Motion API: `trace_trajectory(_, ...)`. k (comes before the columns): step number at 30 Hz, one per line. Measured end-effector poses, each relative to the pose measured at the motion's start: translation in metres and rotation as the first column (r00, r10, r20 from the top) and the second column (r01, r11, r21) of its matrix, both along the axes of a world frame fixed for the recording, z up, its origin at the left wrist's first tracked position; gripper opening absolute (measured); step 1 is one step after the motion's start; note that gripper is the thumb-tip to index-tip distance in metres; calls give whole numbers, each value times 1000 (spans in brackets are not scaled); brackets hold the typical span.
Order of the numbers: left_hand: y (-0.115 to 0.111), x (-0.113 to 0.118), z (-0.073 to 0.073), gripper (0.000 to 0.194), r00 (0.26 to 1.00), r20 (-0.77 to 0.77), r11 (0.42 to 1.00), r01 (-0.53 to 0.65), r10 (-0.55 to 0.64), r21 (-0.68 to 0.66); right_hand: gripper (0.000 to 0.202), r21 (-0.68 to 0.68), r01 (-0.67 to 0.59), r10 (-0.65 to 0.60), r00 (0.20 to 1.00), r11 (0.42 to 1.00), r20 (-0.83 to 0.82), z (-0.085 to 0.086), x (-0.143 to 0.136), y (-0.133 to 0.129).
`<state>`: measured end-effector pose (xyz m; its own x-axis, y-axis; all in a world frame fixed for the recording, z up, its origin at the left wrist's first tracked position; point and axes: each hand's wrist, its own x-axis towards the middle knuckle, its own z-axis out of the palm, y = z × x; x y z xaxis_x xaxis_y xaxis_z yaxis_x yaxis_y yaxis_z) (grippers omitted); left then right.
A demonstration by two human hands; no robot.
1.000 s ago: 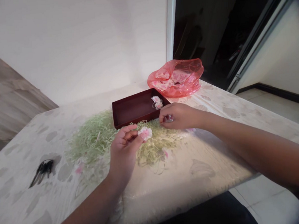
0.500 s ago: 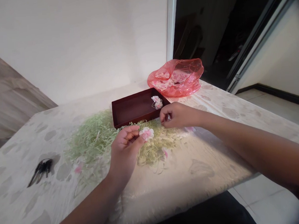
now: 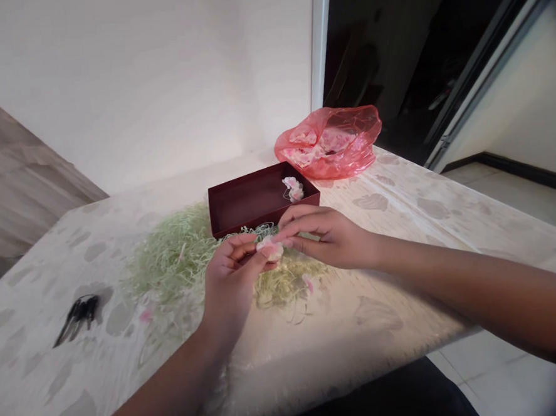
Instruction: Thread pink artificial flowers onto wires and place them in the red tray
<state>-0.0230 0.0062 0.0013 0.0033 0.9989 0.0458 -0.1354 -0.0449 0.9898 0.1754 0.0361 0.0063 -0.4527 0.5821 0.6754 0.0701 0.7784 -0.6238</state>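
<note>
Flower, petals white and pink (image 3: 275, 253), at the centre of the clock, above pale green shredded strands (image 3: 170, 258) that spread widest toward 9 o'clock. Left hand (image 3: 229, 272): grip closed on the flower, thumb in front of the fingers. Right hand (image 3: 334, 237), at 3 o'clock: grip narrow, fingertips at the petals' upper edge; cannot tell whether they pinch it. Dark maroon rectangular open box (image 3: 244, 202) at 12, just beyond the strands; cluster of white-and-pink flowers (image 3: 296, 195) inside, toward 1. Translucent red plastic bag (image 3: 329, 166) between 1 and 2, behind the box. Dark bunch of keys (image 3: 81, 311) between 8 and 9, well apart, on the pale leaf-patterned desk (image 3: 334, 349).
</note>
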Motion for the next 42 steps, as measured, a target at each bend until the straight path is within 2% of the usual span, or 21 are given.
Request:
trace_trajectory(2,0,0,0,33,1000,6,1000,-2,2,0,23,16,20,-20,1000,1000,-5,-3,-2,1)
trace_trajectory(4,-1,0,0,33,1000,1,1000,-12,12,-3,19,-46,43,-44,999,998,-16,-4,-3,0)
trace_trajectory(6,-1,1,0,33,1000,-7,1000,-22,22,-10,12,-175,62,-68,997,983,-32,-5,-4,-1)
trace_trajectory(9,-2,2,2,33,999,-14,999,-32,32,-22,16,-403,54,-86,994,914,-62,-5,-5,-4)
trace_trajectory(12,-2,3,3,33,1000,-3,999,-27,27,-29,20,-501,52,-90,995,864,-52,-4,-6,-5)
trace_trajectory(16,-3,3,3,33,1000,10,999,-15,16,-35,15,-449,74,-72,997,891,22,-5,-7,-4)
trace_trajectory(19,-3,4,4,33,1000,19,999,-9,10,-34,10,-406,64,-72,997,911,-3,-7,-9,-4)
trace_trajectory(23,-4,4,4,32,1000,18,1000,11,-11,-23,14,-525,3,-58,994,851,-89,-12,-11,-7)
trace_trajectory(26,-4,4,4,33,1000,16,999,16,-16,-28,17,-577,38,-94,993,816,-68,-13,-13,-10)
trace_trajectory(34,-4,4,0,33,999,38,997,25,-23,-69,9,-366,116,-129,992,923,-12,-12,-12,-11)
trace_trajectory(37,-4,3,0,33,998,51,996,28,-24,-80,8,-353,113,-121,993,929,-1,-13,-11,-11)
trace_trajectory(42,-4,3,0,32,999,35,997,12,-10,-80,8,-419,115,-114,993,900,27,-13,-12,-12)
